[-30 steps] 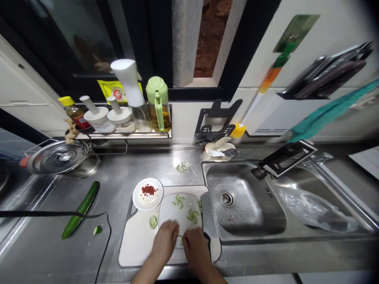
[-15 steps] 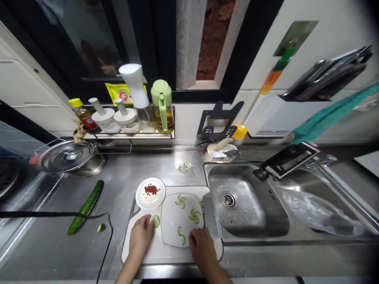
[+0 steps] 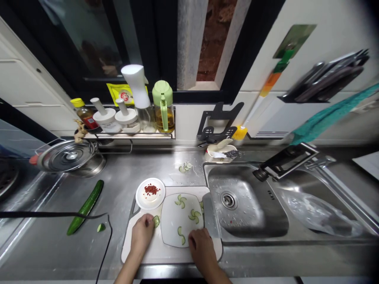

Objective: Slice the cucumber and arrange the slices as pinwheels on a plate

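My left hand (image 3: 142, 233) is over the left part of the white cutting board (image 3: 171, 257), its fingertips pinched at a small pile of cucumber slices (image 3: 156, 222). On the board lies a square white plate (image 3: 170, 221). Curved cucumber pieces form two pinwheels (image 3: 180, 201) on it, with a partial one (image 3: 181, 236) near the front. My right hand (image 3: 203, 247) rests at the plate's lower right corner with curled fingers; whatever they hold is hidden. A broad knife blade (image 3: 211, 217) lies along the board's right side, just beyond that hand. A round white dish (image 3: 150, 203) holds small red pieces.
A whole cucumber (image 3: 85, 207) and a cucumber end (image 3: 101, 227) lie left, beside a black cable (image 3: 110, 232). The sink (image 3: 251, 221) is at the right. More slices (image 3: 185, 167) sit behind the board. Seasoning bottles (image 3: 163, 108) stand on a shelf.
Both hands stay almost in place, with slight finger movement at the cucumber slices and at the plate's corner. The plate's pieces have not moved.
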`<state>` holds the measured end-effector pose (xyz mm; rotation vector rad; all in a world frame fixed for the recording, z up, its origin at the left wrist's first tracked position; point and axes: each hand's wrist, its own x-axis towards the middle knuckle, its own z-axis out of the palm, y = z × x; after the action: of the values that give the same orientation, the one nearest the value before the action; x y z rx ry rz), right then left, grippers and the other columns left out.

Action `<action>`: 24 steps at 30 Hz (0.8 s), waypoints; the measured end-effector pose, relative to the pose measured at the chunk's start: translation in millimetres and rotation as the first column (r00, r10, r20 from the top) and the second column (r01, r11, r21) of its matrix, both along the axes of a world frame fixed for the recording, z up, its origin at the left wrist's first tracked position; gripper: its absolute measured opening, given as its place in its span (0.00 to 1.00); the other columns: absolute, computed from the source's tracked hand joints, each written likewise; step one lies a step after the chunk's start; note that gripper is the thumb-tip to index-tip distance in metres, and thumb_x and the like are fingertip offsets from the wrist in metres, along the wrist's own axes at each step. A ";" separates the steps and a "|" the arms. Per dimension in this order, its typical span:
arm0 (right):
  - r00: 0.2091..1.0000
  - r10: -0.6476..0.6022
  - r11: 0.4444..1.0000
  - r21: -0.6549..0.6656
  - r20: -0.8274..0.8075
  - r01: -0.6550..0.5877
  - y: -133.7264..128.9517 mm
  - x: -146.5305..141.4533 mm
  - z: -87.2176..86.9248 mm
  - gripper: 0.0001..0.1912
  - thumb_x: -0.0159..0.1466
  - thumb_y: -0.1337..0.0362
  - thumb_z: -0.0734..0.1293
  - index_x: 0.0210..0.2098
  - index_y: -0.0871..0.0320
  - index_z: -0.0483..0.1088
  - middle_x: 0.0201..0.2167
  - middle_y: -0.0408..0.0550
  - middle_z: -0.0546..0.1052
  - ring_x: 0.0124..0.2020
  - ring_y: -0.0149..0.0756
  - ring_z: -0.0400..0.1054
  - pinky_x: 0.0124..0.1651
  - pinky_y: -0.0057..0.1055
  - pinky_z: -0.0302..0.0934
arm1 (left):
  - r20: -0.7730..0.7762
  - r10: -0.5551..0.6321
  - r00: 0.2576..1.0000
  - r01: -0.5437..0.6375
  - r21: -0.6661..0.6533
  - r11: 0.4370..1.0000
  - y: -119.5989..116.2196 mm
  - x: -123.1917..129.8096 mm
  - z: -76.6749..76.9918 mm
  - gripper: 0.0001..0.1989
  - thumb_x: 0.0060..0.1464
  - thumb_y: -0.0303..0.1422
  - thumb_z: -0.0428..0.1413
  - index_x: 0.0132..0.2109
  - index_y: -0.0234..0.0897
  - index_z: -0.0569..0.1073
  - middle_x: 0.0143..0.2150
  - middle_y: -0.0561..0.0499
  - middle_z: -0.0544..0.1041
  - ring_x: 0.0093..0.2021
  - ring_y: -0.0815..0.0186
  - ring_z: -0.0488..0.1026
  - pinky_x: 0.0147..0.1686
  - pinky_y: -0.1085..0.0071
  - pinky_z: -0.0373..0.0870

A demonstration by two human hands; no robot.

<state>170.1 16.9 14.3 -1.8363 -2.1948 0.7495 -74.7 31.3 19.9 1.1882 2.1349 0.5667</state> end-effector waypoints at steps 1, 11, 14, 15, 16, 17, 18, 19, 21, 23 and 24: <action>1.000 0.004 1.000 0.002 -0.011 -0.004 0.3 -0.3 0.8 0.09 0.61 0.72 0.62 0.27 0.56 0.69 0.28 0.46 0.74 0.38 0.39 0.63 0.39 0.32 0.51 | 0.035 0.010 0.999 -0.010 0.001 1.000 0.4 -0.8 0.2 0.09 0.49 0.38 0.50 0.28 0.40 0.69 0.23 0.55 0.70 0.27 0.66 0.68 0.30 0.74 0.59; 0.909 -0.123 0.990 -0.115 -0.399 0.083 28.1 -21.3 25.8 0.06 0.58 0.69 0.63 0.31 0.57 0.72 0.32 0.47 0.76 0.39 0.40 0.67 0.47 0.36 0.57 | 0.633 0.029 0.774 -0.002 -0.043 0.999 10.9 19.2 33.6 0.22 0.38 0.51 0.61 0.29 0.36 0.68 0.21 0.60 0.65 0.23 0.74 0.59 0.26 0.76 0.52; 0.855 -0.210 0.970 -0.214 -0.474 0.119 43.0 -27.9 34.6 0.08 0.56 0.65 0.65 0.34 0.57 0.74 0.35 0.48 0.78 0.37 0.39 0.68 0.45 0.35 0.59 | 0.710 0.008 0.704 0.040 -0.051 0.998 14.7 38.0 44.2 0.20 0.36 0.48 0.62 0.28 0.36 0.68 0.21 0.60 0.65 0.23 0.74 0.59 0.27 0.76 0.53; 0.850 -0.214 0.967 -0.228 -0.481 0.114 47.1 -29.3 37.2 0.08 0.55 0.65 0.65 0.34 0.57 0.75 0.33 0.47 0.78 0.36 0.38 0.69 0.44 0.34 0.60 | 0.730 0.009 0.684 0.048 -0.058 0.997 15.6 43.8 45.7 0.20 0.36 0.47 0.63 0.28 0.36 0.68 0.21 0.60 0.65 0.23 0.74 0.59 0.27 0.76 0.53; 0.848 -0.211 0.966 -0.236 -0.485 0.106 50.5 -30.1 39.6 0.07 0.55 0.65 0.65 0.32 0.57 0.75 0.31 0.46 0.78 0.34 0.37 0.69 0.42 0.33 0.60 | 0.746 0.012 0.666 0.050 -0.061 0.997 16.3 48.8 46.3 0.19 0.35 0.46 0.63 0.28 0.36 0.68 0.21 0.60 0.65 0.23 0.74 0.60 0.27 0.76 0.54; 0.846 -0.211 0.964 -0.245 -0.490 0.099 53.3 -30.5 41.6 0.06 0.55 0.65 0.65 0.30 0.57 0.74 0.29 0.45 0.77 0.33 0.37 0.69 0.40 0.32 0.60 | 0.759 0.016 0.651 0.048 -0.063 0.997 16.7 52.9 45.8 0.19 0.35 0.45 0.63 0.27 0.36 0.68 0.21 0.59 0.66 0.24 0.74 0.60 0.27 0.75 0.54; 0.844 -0.213 0.962 -0.254 -0.492 0.094 55.4 -30.4 43.3 0.06 0.55 0.65 0.65 0.28 0.57 0.74 0.26 0.44 0.77 0.31 0.36 0.68 0.38 0.31 0.60 | 0.770 0.021 0.638 0.042 -0.062 0.997 16.7 56.2 44.4 0.19 0.35 0.45 0.63 0.27 0.36 0.68 0.21 0.59 0.66 0.24 0.74 0.60 0.27 0.76 0.54; 0.843 -0.215 0.961 -0.263 -0.493 0.092 56.9 -29.8 44.7 0.05 0.54 0.65 0.65 0.26 0.57 0.73 0.25 0.44 0.76 0.30 0.35 0.68 0.37 0.30 0.59 | 0.780 0.028 0.625 0.036 -0.064 0.997 16.5 58.6 42.4 0.19 0.35 0.45 0.64 0.28 0.36 0.69 0.21 0.59 0.66 0.23 0.74 0.60 0.27 0.76 0.53; 0.842 -0.218 0.958 -0.273 -0.493 0.089 58.8 -27.8 46.8 0.06 0.54 0.66 0.64 0.23 0.58 0.72 0.23 0.44 0.75 0.28 0.35 0.67 0.36 0.30 0.59 | 0.801 0.055 0.596 0.029 -0.090 0.996 15.2 61.2 37.0 0.19 0.36 0.46 0.64 0.29 0.35 0.70 0.20 0.60 0.65 0.21 0.76 0.57 0.24 0.77 0.50; 0.840 -0.213 0.958 -0.274 -0.500 0.080 59.9 -25.3 48.6 0.07 0.55 0.66 0.63 0.23 0.57 0.71 0.22 0.43 0.74 0.28 0.34 0.67 0.36 0.29 0.58 | 0.811 0.127 0.571 0.019 -0.168 0.986 13.2 62.8 31.6 0.21 0.38 0.48 0.63 0.30 0.35 0.70 0.20 0.61 0.64 0.19 0.78 0.54 0.21 0.77 0.45; 0.837 -0.207 0.959 -0.273 -0.506 0.072 60.3 -24.1 49.4 0.07 0.55 0.66 0.63 0.23 0.57 0.71 0.23 0.43 0.74 0.28 0.34 0.67 0.36 0.29 0.58 | 0.811 0.182 0.557 0.010 -0.225 0.974 12.0 63.8 29.4 0.22 0.38 0.50 0.62 0.31 0.35 0.69 0.20 0.61 0.65 0.18 0.79 0.53 0.20 0.78 0.43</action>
<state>146.0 77.2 63.7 -1.6025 -1.6500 1.3565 -10.9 43.2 49.3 0.4981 1.3589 0.7417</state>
